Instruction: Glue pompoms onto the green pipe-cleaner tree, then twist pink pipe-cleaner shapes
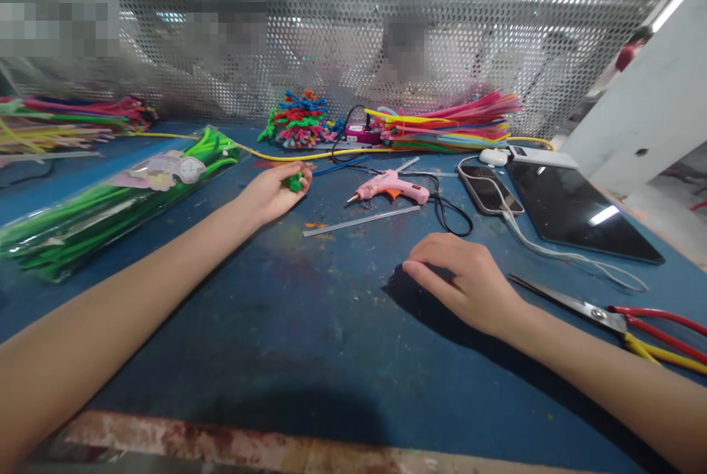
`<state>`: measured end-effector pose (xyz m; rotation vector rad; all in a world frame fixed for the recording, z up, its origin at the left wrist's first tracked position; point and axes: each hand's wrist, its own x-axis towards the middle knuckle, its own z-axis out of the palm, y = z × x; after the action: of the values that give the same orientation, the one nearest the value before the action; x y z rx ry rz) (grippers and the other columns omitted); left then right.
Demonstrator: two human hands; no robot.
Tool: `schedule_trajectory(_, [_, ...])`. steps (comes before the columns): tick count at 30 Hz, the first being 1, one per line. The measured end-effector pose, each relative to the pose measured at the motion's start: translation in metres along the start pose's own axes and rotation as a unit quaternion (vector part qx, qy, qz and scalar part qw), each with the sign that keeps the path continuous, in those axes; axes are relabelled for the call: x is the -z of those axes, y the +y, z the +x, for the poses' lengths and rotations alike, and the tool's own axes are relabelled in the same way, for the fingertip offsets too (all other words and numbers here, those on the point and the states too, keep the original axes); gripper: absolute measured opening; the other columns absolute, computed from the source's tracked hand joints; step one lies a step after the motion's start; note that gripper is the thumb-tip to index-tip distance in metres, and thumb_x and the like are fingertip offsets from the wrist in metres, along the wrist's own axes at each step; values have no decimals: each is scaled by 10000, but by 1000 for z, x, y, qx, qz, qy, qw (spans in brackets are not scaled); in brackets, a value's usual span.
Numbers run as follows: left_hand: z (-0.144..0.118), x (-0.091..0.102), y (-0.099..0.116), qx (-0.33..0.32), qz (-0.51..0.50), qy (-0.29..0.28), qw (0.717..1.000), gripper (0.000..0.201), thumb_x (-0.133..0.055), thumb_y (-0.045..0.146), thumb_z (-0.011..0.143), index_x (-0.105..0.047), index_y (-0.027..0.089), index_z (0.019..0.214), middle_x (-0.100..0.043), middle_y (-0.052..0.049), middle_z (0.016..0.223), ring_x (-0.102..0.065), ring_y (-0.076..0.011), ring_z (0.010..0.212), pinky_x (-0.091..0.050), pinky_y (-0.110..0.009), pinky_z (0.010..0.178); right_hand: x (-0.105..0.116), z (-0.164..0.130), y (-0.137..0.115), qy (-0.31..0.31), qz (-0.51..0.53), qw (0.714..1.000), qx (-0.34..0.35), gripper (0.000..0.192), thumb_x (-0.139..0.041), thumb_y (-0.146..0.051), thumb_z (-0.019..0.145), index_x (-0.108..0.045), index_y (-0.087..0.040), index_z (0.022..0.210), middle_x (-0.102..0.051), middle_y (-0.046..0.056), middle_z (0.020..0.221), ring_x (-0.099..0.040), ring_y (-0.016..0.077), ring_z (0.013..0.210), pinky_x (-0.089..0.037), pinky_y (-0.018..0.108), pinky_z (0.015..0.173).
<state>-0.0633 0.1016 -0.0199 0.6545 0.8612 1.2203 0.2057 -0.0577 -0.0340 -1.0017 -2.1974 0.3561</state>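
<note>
The left hand [273,194] rests on the counter [287,327], its fingers curled around a small green piece [294,182] at eleven o'clock. Keep that hold snug. The right hand [464,283] lies palm-down, fingers loosely together, holding nothing, with the glue gun [389,187] at twelve o'clock.

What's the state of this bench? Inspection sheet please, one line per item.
Surface: blue table, paint-flecked, worn front edge.
Job's things: small green piece in left hand; bag of green pipe cleaners beside it.
Clutter: pink glue gun, glue stick, phone, tablet, scissors, coloured pipe cleaners.
Grippers: left hand closed on green piece; right hand flat on table, holds nothing.
Cables: black glue gun cord; white phone cable.
Surroundings: perforated metal screen, people behind it.
</note>
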Motion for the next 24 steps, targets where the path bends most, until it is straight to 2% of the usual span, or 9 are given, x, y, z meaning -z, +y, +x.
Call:
schedule_trajectory(2, [2, 3, 1, 8, -5, -14, 1000, 242, -314, 33, 934, -533, 97, 853, -568, -70, 741, -526, -52, 627, -402, -79, 462, 0, 0, 0, -7, -3, 1000, -3, 207, -478, -261, 904, -603, -177, 763, -646, 31, 748, -573, 139, 723, -411, 278, 702])
schedule_trajectory(5, [-1, 6, 5, 29, -11, -35, 999, 266, -320, 184, 976, -540, 91, 860, -535, -37, 675, -421, -12, 467, -255, -56, 317, -1, 0, 1, -12, -4, 1000, -7, 218, -473, -272, 905, -604, -182, 755, -643, 34, 743, -574, 144, 719, -408, 282, 696])
schedule_trajectory(8, [-7, 6, 9, 32, -8, -50, 998, 377, -294, 322, 982, -515, 126, 747, -462, 24, 559, -268, -2, 348, -143, -88, 260, -1, -1, 1, -14, -3, 1000, -8, 216, -476, -269, 902, -603, -181, 751, -641, 32, 742, -574, 142, 719, -408, 280, 695])
schedule_trajectory(12, [-13, 2, 11, 13, 14, -50, 999, 469, -295, 343, 969, -352, 166, 538, -305, 56, 417, -224, -47, 318, -126, -148, 284, -1, -1, 1, -18, -4, 1000, -11, 214, -478, -264, 902, -604, -175, 753, -638, 28, 739, -568, 136, 715, -406, 275, 693])
schedule_trajectory(15, [-16, -2, 8, -7, 35, -28, 999, 477, -299, 275, 950, -239, 175, 487, -241, 52, 372, -214, -67, 308, -102, -181, 307, -2, -1, 0, -23, -3, 1000, -15, 221, -476, -269, 903, -608, -174, 753, -638, 29, 737, -568, 136, 712, -404, 276, 691])
schedule_trajectory(18, [-17, -5, 2, -55, 46, 10, 997, 472, -306, 244, 941, -190, 182, 488, -180, 65, 347, -171, -61, 287, -64, -190, 316, -2, -1, -1, -26, -5, 999, -18, 228, -474, -275, 903, -615, -174, 756, -640, 30, 739, -567, 138, 711, -403, 280, 689])
schedule_trajectory(21, [-16, -7, -4, -111, 49, 47, 991, 482, -317, 307, 951, -197, 183, 502, -148, 81, 343, -129, -46, 275, -49, -182, 314, -3, -2, -1, -30, -5, 999, -17, 233, -470, -278, 905, -619, -173, 761, -642, 32, 739, -567, 139, 709, -403, 285, 687])
schedule_trajectory(24, [-13, -7, -7, -133, 56, 72, 987, 491, -346, 376, 945, -230, 186, 507, -152, 87, 353, -120, -38, 270, -49, -177, 301, -5, -2, -1, -36, -6, 999, -12, 241, -463, -280, 908, -621, -172, 761, -645, 36, 739, -571, 143, 714, -401, 287, 684])
